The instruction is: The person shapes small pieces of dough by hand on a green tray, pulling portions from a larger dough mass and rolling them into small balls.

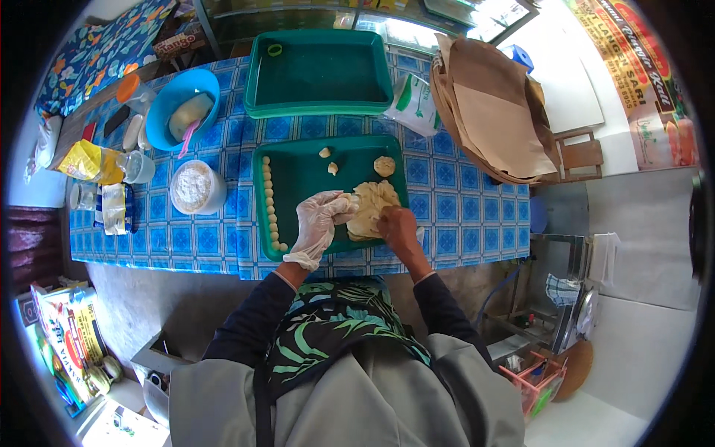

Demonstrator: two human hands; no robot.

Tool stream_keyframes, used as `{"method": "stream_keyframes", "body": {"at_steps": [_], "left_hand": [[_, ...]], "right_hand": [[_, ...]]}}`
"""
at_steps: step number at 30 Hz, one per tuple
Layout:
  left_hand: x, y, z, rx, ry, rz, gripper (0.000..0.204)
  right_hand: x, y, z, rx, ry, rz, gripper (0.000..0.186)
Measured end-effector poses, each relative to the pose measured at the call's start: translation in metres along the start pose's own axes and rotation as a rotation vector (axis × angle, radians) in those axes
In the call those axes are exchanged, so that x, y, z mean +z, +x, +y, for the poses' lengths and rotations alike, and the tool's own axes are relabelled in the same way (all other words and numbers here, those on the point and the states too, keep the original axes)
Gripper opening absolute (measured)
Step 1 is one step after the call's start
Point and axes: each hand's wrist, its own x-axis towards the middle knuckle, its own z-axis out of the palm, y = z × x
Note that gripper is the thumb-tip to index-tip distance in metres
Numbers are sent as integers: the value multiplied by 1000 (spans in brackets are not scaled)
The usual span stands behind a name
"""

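Observation:
A green tray (313,149) lies before me on the table. In its right half sits a large, pale, uneven slab of dough (369,212). My left hand (319,223), in a clear plastic glove, is closed with a small bit of pale dough between thumb and fingers, beside the slab. My bare right hand (401,232) has its fingers curled onto the slab's right edge, with the fingertips partly hidden. Small dough balls (269,203) line the tray's left side. Two small dough pieces (333,169) and a larger round dough lump (384,165) lie farther back.
Stacked green trays (320,74) stand behind. To the left are a white tub of flour (195,188), a blue basin (212,93) with dough, and several jars and packets. A plastic pack (414,104) and a round woven tray with brown paper (495,123) occupy the back right.

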Motion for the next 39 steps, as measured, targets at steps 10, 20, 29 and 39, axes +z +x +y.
{"method": "stream_keyframes", "body": {"at_steps": [10, 20, 29, 39], "left_hand": [[-3, 3, -13, -33, 18, -13, 20], [19, 3, -23, 80, 55, -224, 22], [29, 12, -7, -97, 62, -295, 24], [39, 8, 0, -120, 66, -259, 18]], "right_hand": [[-51, 22, -72, 399, 1146, -78, 14], [1, 19, -11, -7, 412, 250, 13], [-44, 42, -28, 51, 577, 129, 15], [-51, 30, -21, 28, 835, 72, 13]]}}
